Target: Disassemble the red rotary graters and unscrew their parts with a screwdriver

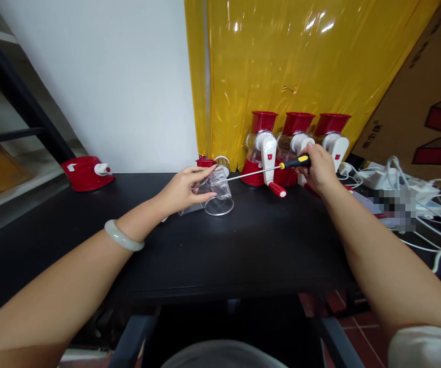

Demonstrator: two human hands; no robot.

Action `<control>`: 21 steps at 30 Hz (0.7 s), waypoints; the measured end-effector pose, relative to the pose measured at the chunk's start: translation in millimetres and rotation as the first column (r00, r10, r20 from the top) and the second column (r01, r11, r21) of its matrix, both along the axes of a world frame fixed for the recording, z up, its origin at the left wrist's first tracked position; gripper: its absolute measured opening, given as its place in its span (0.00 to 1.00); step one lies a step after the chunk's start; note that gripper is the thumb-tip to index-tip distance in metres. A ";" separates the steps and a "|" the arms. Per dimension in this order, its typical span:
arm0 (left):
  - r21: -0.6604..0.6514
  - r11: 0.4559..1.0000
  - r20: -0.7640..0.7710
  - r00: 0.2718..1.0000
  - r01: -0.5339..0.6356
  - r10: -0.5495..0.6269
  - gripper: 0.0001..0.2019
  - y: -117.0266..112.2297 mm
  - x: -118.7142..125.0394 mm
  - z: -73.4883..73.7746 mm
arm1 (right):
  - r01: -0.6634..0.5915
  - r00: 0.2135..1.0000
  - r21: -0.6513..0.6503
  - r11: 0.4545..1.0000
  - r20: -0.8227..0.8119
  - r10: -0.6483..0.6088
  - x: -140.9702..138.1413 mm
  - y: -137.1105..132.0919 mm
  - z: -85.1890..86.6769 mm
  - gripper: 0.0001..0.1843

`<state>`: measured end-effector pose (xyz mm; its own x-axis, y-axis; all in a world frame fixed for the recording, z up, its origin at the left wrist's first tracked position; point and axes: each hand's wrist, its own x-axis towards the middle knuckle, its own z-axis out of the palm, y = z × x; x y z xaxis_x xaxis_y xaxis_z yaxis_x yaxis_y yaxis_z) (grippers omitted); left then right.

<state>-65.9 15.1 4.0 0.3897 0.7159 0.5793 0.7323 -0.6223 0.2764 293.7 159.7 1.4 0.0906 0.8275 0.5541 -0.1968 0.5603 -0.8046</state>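
Observation:
My left hand [189,188] is closed around a clear plastic grater housing [220,188], which lies tilted on the black table with its round rim [219,207] toward me. In my right hand [322,168] is a screwdriver [295,162] with a black and yellow handle. Its long metal shaft runs leftward, and the tip meets or comes very near the right side of the clear housing. The exact contact spot is too small to make out. Behind the housing are a metal grater drum [222,163] and a red part [205,162], both partly hidden.
Several red and white rotary graters [264,145] with crank handles stand at the back right. A red base [88,174] with a white knob sits at the back left. White cables and power strips [415,189] crowd the table's right side, before a cardboard box [419,102].

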 end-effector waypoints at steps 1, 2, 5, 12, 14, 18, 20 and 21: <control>-0.002 1.000 0.000 1.000 0.001 -0.001 0.34 -0.1 0.0 -0.1 | 0.012 1.000 -0.021 1.000 -0.018 -0.012 -0.7 -0.4 0.3 0.17; -0.002 1.000 -0.001 1.000 0.001 -0.001 0.34 -0.1 -0.1 -0.2 | 0.011 0.998 -0.049 0.999 -0.054 -0.014 -1.7 -2.2 1.3 0.15; -0.001 1.000 -0.015 1.000 0.001 -0.001 0.34 0.0 -0.5 -0.7 | -0.077 0.984 -0.074 0.994 -0.168 0.064 -5.1 -11.9 6.1 0.13; -0.007 1.000 0.004 1.000 -0.006 0.006 0.34 1.5 -1.3 -0.3 | -0.132 0.985 -0.086 0.988 -0.126 0.120 -4.8 -15.0 3.7 0.19; -0.007 1.000 0.007 1.000 -0.001 0.001 0.34 2.3 -2.0 -1.0 | -0.068 0.995 -0.089 0.994 -0.083 0.060 -4.5 -11.0 1.5 0.22; -0.023 1.000 0.000 1.000 0.010 -0.010 0.35 2.4 -3.1 -1.9 | -0.018 0.991 -0.069 0.997 -0.131 0.009 -7.1 -7.4 0.5 0.18; -0.025 1.000 -0.005 1.000 0.008 -0.008 0.35 1.4 -3.1 -1.6 | -0.046 0.977 -0.072 0.996 -0.212 0.030 -9.8 -8.5 1.1 0.19; -0.024 1.000 -0.009 1.000 0.006 -0.006 0.35 0.7 -3.0 -1.2 | -0.062 0.970 -0.074 0.995 -0.241 0.042 -11.3 -9.6 1.4 0.19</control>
<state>-68.9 15.8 2.8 0.3992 0.7274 0.5581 0.7314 -0.6197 0.2846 282.4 150.1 2.8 0.1681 0.8753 0.4535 -0.4160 0.4800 -0.7723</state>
